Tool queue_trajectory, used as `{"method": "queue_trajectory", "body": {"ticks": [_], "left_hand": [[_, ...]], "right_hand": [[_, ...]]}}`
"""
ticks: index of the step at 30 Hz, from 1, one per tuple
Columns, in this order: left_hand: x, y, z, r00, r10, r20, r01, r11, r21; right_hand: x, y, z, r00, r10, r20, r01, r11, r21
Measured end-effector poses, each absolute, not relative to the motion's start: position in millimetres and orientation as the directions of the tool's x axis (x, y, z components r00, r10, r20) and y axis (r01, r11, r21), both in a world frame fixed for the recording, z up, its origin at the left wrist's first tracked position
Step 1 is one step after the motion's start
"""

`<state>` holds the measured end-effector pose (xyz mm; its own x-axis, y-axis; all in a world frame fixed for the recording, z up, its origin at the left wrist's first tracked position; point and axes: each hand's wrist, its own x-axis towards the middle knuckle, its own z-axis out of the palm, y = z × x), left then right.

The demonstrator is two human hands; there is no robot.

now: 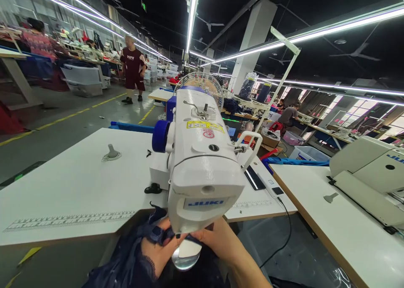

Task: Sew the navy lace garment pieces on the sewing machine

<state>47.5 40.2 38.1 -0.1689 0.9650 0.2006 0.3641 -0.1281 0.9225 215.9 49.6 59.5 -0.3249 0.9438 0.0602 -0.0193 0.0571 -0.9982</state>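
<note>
A white Juki sewing machine (202,161) stands on the white table (72,187), its head end facing me. Under that head lies dark navy fabric (126,258) with a lace edge. My left hand (159,248) is closed on a fold of this fabric just left of the needle area. My right hand (217,241) reaches in from the right and its fingers press on the same fabric under the machine head. The needle and the fingertips are hidden by the machine.
A second white sewing machine (369,174) sits on the table at right. A phone (254,177) and a cable lie right of my machine. A fan (202,86) stands behind. One person (133,67) stands in the aisle at left; others work at distant tables.
</note>
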Motion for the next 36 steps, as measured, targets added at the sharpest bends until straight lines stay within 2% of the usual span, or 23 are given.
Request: {"method": "queue_trajectory", "body": {"ticks": [2,4,9,11,16,21,25,28,32,36], "left_hand": [[47.3,39.0,40.3,-0.170,0.966,0.192,0.365,-0.119,0.923],[47.6,38.4,39.8,-0.147,0.968,0.203,0.366,-0.137,0.921],[50.4,38.2,36.8,-0.195,0.958,0.211,0.281,-0.152,0.948],[51.8,38.6,38.6,-0.175,0.961,0.214,0.273,-0.162,0.948],[55.4,36.4,46.7,-0.171,0.951,0.258,0.080,-0.248,0.966],[54.5,34.8,42.5,-0.178,0.961,0.210,-0.009,-0.215,0.977],[50.2,39.9,30.8,-0.174,0.979,0.103,-0.086,-0.119,0.989],[48.3,41.7,28.0,-0.162,0.984,0.069,-0.094,-0.085,0.992],[52.1,37.9,37.9,-0.177,0.977,0.120,-0.079,-0.136,0.988],[59.5,32.6,53.5,-0.237,0.956,0.175,0.016,-0.177,0.984]], "right_hand": [[214.9,53.9,67.6,-0.364,0.928,0.072,-0.087,0.042,-0.995],[216.8,59.4,70.2,-0.396,0.913,0.099,-0.071,0.077,-0.995],[230.4,65.2,57.7,-0.346,0.932,0.105,0.162,0.170,-0.972],[233.9,60.6,52.0,-0.308,0.945,0.110,0.204,0.178,-0.963],[234.5,47.9,39.5,-0.241,0.968,0.072,0.112,0.102,-0.988],[235.3,47.0,31.8,-0.234,0.969,0.074,0.094,0.098,-0.991],[235.1,46.2,35.0,-0.212,0.971,0.111,0.130,0.141,-0.981],[234.0,45.8,35.3,-0.202,0.972,0.121,0.130,0.149,-0.980],[233.3,46.9,32.9,-0.196,0.975,0.107,0.104,0.129,-0.986],[233.0,46.5,35.4,-0.194,0.979,0.067,0.111,0.090,-0.990]]}}
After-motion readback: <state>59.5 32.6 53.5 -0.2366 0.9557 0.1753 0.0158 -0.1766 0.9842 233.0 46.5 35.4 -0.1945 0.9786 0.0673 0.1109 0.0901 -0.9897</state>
